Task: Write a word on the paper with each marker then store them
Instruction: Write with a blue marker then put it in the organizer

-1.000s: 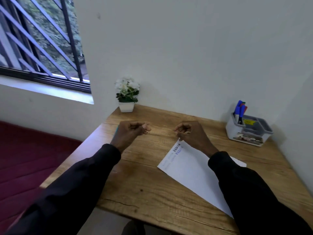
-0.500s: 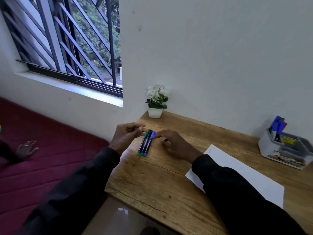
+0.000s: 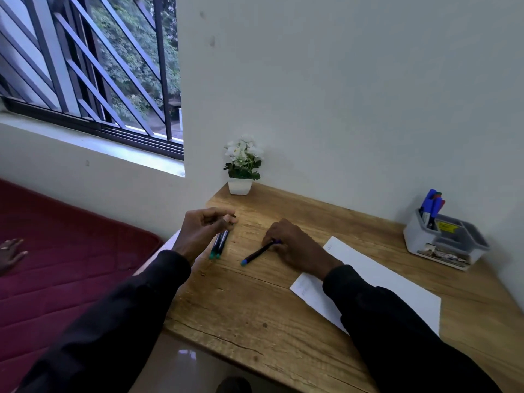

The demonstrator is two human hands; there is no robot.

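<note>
Two black markers with green ends (image 3: 219, 246) lie side by side on the wooden table (image 3: 255, 302) near its left edge. My left hand (image 3: 202, 231) is over them, thumb and fingertips pinching their far ends. A black marker with a blue end (image 3: 256, 253) lies slanted to their right, a gap between. My right hand (image 3: 295, 245) grips its far end with curled fingers. The white paper (image 3: 382, 282) lies right of that hand, partly under my right sleeve, with faint writing near its left corner.
A grey desk organizer (image 3: 445, 242) at the back right holds several markers (image 3: 431, 205) upright. A small white pot of flowers (image 3: 242, 168) stands at the back left by the wall. Left of the table is a red mattress (image 3: 71, 251) with another person's hand (image 3: 11, 251).
My right hand has drawn the blue-ended marker away to the right from the two green-ended ones. My left hand stays at their far ends. The view has turned a little.
</note>
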